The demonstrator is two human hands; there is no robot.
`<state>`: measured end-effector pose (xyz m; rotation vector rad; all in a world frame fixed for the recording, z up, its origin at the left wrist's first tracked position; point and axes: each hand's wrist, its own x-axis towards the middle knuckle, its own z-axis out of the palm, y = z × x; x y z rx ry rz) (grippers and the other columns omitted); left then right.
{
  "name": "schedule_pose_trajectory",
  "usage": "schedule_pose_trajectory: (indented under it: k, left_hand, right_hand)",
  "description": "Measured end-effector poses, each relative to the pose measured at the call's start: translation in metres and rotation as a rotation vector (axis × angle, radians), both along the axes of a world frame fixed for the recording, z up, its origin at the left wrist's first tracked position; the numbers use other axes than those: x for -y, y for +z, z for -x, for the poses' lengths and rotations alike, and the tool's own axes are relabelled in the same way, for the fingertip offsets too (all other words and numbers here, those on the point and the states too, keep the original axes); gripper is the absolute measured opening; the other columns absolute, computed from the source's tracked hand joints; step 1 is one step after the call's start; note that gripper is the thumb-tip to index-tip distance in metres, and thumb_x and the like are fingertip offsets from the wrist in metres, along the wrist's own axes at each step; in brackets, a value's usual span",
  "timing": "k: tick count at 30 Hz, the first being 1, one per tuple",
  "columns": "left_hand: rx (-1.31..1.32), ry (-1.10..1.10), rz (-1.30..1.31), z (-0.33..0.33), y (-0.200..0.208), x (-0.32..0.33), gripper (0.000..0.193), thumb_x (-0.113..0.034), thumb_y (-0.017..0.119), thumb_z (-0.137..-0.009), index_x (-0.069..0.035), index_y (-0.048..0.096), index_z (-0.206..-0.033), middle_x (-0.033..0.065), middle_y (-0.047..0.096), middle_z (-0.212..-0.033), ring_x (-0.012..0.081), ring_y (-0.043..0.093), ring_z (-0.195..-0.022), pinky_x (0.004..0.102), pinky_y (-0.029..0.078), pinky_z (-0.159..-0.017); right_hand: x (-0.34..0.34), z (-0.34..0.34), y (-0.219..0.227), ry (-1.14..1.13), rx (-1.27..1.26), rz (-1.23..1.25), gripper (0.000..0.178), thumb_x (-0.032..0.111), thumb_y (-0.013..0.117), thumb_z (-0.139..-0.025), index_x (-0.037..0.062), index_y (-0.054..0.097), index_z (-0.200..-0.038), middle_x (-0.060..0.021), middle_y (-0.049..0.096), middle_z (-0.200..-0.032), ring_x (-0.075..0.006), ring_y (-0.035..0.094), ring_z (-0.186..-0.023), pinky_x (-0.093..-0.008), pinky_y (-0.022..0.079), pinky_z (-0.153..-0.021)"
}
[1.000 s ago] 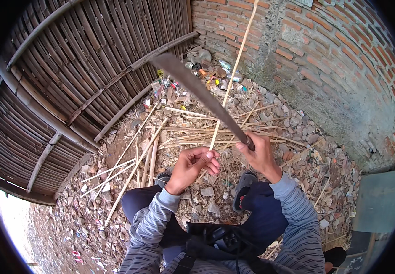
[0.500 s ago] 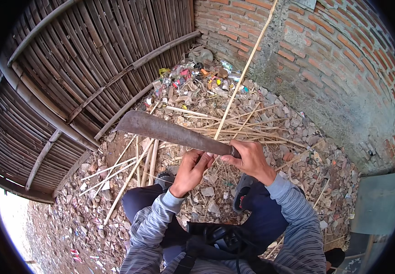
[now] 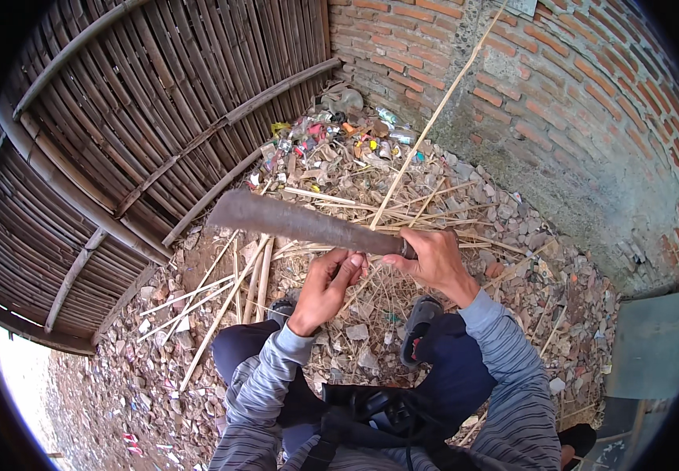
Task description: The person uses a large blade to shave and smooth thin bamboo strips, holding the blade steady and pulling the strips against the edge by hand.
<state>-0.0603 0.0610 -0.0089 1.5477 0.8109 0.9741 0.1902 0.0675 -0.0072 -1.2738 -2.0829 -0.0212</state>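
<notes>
My right hand (image 3: 433, 261) is wrapped round the handle of a machete (image 3: 292, 222). Its broad, brownish blade points left, lies across the view and is smeared by motion. Just below the blade, my left hand (image 3: 327, 282) pinches the near end of a long, thin bamboo strip (image 3: 432, 118). The strip slants up and to the right, past the brick wall. Where it meets the machete, the blade covers part of it.
Cut bamboo strips (image 3: 221, 326) lie on the rubble ground around my feet. Trash (image 3: 355, 137) is heaped in the far corner. A bamboo-slat wall (image 3: 174, 102) stands left, a brick wall (image 3: 543, 102) right. A grey-green panel (image 3: 653, 345) is at lower right.
The bamboo strip's upper part has swung to the right. The machete has shifted slightly, its tip a little to the right, and its blade is now blurred. Both hands keep their grips.
</notes>
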Motion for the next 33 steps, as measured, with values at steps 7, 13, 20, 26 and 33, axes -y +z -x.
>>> schedule_pose_trajectory:
  k: [7,13,20,26,33]
  left_hand:
    - [0.061,-0.073,0.055,-0.002,0.003,0.004,0.024,-0.019,0.051,-0.113,-0.002,0.061,-0.1,-0.0047,0.044,-0.072,0.0066,0.036,-0.066,0.0256,0.03,-0.061]
    - [-0.077,-0.037,-0.028,0.007,0.008,-0.001,0.027,-0.021,0.053,-0.113,-0.001,0.063,-0.097,-0.0047,0.047,-0.072,0.0059,0.039,-0.066,0.0254,0.031,-0.06]
    - [0.051,-0.006,0.268,0.014,-0.015,0.003,0.027,-0.017,0.053,-0.109,0.0,0.064,-0.092,-0.0011,0.051,-0.066,0.0079,0.043,-0.061,0.0284,0.034,-0.056]
    - [-0.296,0.321,-0.286,0.017,0.015,0.003,0.022,-0.012,0.058,-0.098,0.005,0.059,-0.083,0.0168,0.055,-0.064,0.0213,0.049,-0.055,0.0397,0.04,-0.056]
    - [-0.292,0.277,-0.556,0.023,0.027,0.005,0.019,-0.01,0.06,-0.094,0.004,0.059,-0.082,0.0149,0.055,-0.066,0.026,0.052,-0.055,0.0388,0.041,-0.056]
  right_hand:
    - [0.0,0.001,0.005,-0.011,-0.045,0.035,0.071,0.073,0.061,-0.094,0.003,0.071,-0.093,-0.012,0.061,-0.058,-0.0317,0.066,-0.052,-0.045,0.049,-0.05]
    - [-0.024,-0.023,0.004,-0.072,0.062,0.009,0.073,0.075,0.06,-0.093,0.0034,0.073,-0.099,-0.0091,0.057,-0.056,-0.0275,0.063,-0.048,-0.0424,0.049,-0.048]
    - [-0.043,-0.068,0.002,-0.351,-0.356,0.132,0.059,0.056,0.063,-0.103,-0.0016,0.075,-0.096,-0.0017,0.048,-0.055,-0.0155,0.046,-0.049,-0.0377,0.035,-0.049]
    - [-0.02,-0.02,0.014,-0.174,-0.509,0.007,0.034,0.033,0.079,-0.095,0.0059,0.077,-0.115,0.0051,0.046,-0.059,-0.0106,0.043,-0.055,-0.0346,0.033,-0.053]
    - [-0.007,0.0,0.015,0.073,-0.478,0.695,0.029,0.027,0.084,-0.092,0.0104,0.081,-0.115,0.0006,0.074,-0.079,-0.0085,0.065,-0.071,-0.0289,0.049,-0.07]
